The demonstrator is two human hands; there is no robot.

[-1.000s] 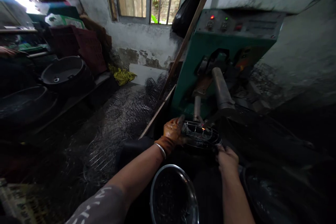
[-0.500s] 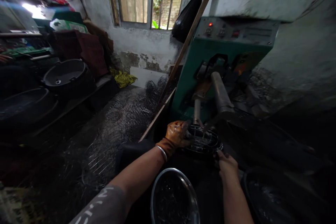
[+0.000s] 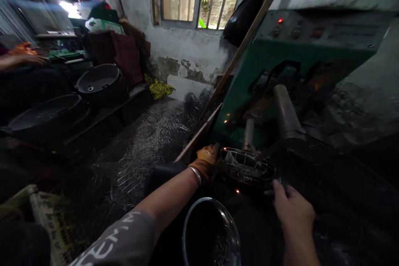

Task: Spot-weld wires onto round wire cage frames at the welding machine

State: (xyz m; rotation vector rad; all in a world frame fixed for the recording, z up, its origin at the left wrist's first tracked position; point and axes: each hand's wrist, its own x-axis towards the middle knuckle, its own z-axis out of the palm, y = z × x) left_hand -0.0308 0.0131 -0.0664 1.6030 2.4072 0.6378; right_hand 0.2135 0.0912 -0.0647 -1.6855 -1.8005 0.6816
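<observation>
Left hand (image 3: 206,158): gloved in orange, at the wire cage's 9 o'clock edge, fingers closed on the rim; a metal bangle sits at the wrist.
Right hand (image 3: 291,210): bare, at the cage's 4 o'clock side, fingertips touching or just short of the rim; whether this grip is closed cannot be told, as the fingers are blurred and dark.
Cage (image 3: 246,166): a round wire cage lying roughly level under the welder's electrode (image 3: 248,133), at 12 o'clock from the person's arms.
Welder (image 3: 280,70): green body with a red lamp lit on top; a thick grey arm (image 3: 285,112) reaches toward the cage from 1 o'clock.
Sparks (image 3: 237,191): small orange points glow below the cage and near the welder's base at 10 o'clock of the cage.
Bowl (image 3: 212,232): shiny metal rim at 6 o'clock, between the two forearms.
Wire pile (image 3: 149,149): tangled wire shapes heaped at 9 o'clock of the hands.
Risk, burn: the right hand has no glove, so a spark or hot wire could likely burn it.
Risk, pinch: fingers on the rim lie near the electrode; a slip inward could trap them.
Risk, shift: if only one grip is firm, the cage may turn and the weld could land off the joint.
</observation>
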